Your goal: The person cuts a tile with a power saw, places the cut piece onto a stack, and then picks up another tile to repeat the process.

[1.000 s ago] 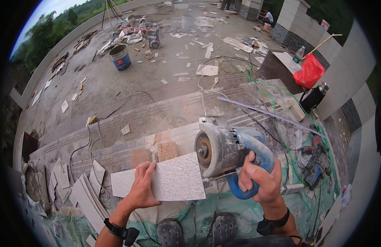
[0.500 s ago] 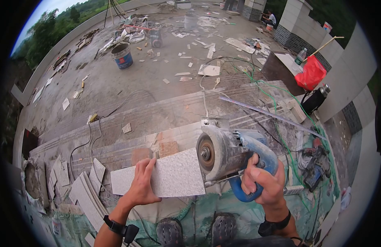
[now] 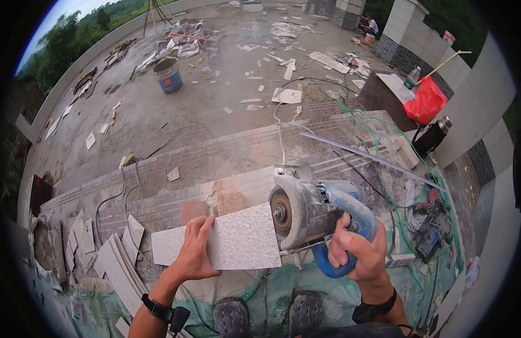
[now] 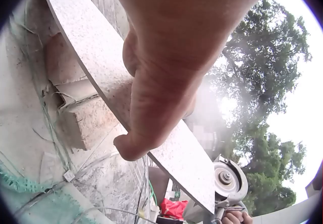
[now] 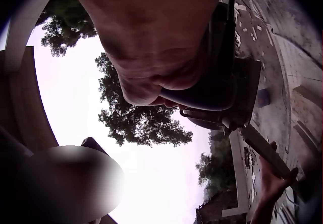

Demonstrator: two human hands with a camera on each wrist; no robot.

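Observation:
My left hand (image 3: 196, 252) grips a speckled light stone tile (image 3: 243, 239), thumb at the near edge and fingers over its top. Reddish bricks (image 4: 91, 122) lie under the tile in the left wrist view. In my right hand (image 3: 364, 252) is the blue handle of a dusty angle cutter (image 3: 308, 211), gripped with curled fingers. Its round blade (image 3: 281, 210) stands right at the tile's right end, partly covered by the metal guard. The left wrist view also shows the blade (image 4: 225, 177) beside the tile's end. The right wrist view has the cutter mostly in shadow.
Cut tile pieces (image 3: 119, 263) lie at the left. Green cable (image 3: 375, 143), a long ruler (image 3: 367, 153) and another power tool (image 3: 428, 231) are on the right. Behind stand a bucket (image 3: 169, 79), a red bag (image 3: 426, 101) and a black flask (image 3: 432, 136). Green netting (image 3: 345, 293) covers the ground by my shoes.
Pale dust has thickened beyond the cutter, hazing the ground behind. The cutter has shifted slightly at the tile's right end; both hands keep their grips. The head view has tilted a little.

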